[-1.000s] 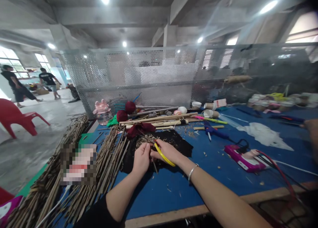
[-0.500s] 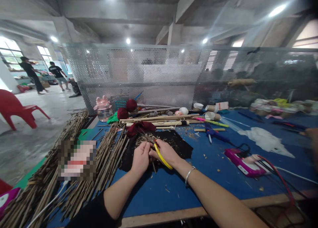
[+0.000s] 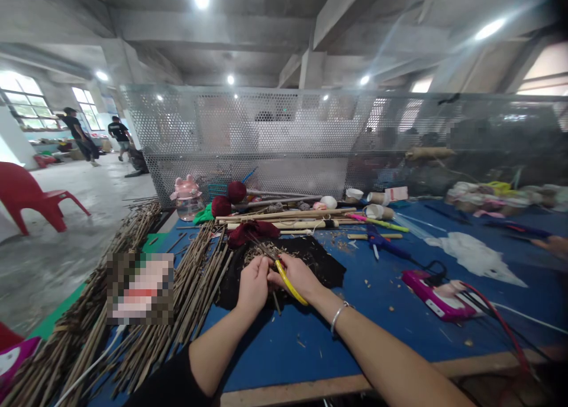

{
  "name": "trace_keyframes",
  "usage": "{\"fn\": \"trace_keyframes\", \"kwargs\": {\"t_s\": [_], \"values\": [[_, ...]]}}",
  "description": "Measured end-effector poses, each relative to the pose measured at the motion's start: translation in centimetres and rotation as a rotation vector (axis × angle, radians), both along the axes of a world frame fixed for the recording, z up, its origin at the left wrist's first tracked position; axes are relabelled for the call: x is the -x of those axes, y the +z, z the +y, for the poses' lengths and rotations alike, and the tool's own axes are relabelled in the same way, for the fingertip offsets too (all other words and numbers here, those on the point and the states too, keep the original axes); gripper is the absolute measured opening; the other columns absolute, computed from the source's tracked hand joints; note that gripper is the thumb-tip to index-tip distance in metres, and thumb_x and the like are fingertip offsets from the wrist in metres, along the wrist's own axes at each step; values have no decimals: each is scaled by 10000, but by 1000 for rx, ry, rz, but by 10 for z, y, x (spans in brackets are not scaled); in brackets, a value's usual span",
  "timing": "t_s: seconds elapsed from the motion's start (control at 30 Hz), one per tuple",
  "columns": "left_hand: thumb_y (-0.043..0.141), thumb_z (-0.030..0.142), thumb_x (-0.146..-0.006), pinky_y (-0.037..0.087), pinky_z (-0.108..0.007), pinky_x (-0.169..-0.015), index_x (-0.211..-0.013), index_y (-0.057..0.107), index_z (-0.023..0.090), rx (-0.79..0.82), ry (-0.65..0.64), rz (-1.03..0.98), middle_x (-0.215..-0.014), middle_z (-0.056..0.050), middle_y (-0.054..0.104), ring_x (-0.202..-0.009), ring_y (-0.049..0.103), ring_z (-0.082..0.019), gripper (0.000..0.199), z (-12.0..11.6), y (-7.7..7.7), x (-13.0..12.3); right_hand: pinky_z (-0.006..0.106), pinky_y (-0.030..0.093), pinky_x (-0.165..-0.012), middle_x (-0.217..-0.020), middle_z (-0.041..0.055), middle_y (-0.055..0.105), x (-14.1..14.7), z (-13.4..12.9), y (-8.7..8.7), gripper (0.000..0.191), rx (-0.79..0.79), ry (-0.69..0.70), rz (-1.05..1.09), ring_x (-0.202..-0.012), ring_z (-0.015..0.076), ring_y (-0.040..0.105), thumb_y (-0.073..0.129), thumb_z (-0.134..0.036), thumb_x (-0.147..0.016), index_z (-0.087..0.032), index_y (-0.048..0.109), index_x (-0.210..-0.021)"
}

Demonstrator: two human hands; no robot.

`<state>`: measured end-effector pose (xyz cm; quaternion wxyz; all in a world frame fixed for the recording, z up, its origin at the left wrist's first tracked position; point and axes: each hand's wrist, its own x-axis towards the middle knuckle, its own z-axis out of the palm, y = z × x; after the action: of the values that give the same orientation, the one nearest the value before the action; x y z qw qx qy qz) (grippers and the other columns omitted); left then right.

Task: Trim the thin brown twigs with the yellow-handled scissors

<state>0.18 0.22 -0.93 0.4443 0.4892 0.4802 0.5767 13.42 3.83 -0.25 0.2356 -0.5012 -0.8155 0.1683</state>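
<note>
Both my hands meet over a black cloth (image 3: pixel 326 266) strewn with twig cuttings. My right hand (image 3: pixel 300 275) is closed around scissors with yellow handles (image 3: pixel 289 284), whose dark blades point away to the upper left. Close against it, my left hand (image 3: pixel 252 286) is closed in a pinch on a thin twig (image 3: pixel 277 304); its lower end pokes out beneath the hands, and the fingers hide the rest. A dark red cloth (image 3: pixel 248 232) lies just beyond the blades. Left of my hands, many brown twigs (image 3: pixel 195 288) lie in a loose bundle.
A blue glue gun (image 3: pixel 386 243) and a magenta power strip (image 3: pixel 437 297) with cables lie to the right. Behind are bamboo sticks (image 3: pixel 288 217), red yarn balls (image 3: pixel 236 192) and a pink bottle (image 3: pixel 186 200). A perforated metal screen (image 3: pixel 199 123) borders the table. Another person's hand (image 3: pixel 552 246) shows at far right.
The view has shifted slightly. My hands stay over the black cloth with the scissors and twig, almost in the same place. Two people in the background have moved a little.
</note>
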Motion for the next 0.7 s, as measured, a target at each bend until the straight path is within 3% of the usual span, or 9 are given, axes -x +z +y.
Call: {"fn": "trace_keyframes", "kwargs": {"t_s": [0.43,0.7], "values": [[452,478,-798,422,-219,-417,-826,577,148,27,2,56,-547,10,539,-448,524,-124,354,-1,5,2,220,281,-518,-682,28,598,-1,-4,12,440,9,-61,-108,-594,149,534,556,-617,-709,-185,557,-788],[495,450,-784,374,-197,-497,-652,554,157,-63,68,147,-539,14,534,-490,460,-98,327,2,2,5,238,321,-599,-858,55,599,-2,-6,12,531,-115,-15,-113,-753,183,576,615,-611,-661,-182,498,-951]]}}
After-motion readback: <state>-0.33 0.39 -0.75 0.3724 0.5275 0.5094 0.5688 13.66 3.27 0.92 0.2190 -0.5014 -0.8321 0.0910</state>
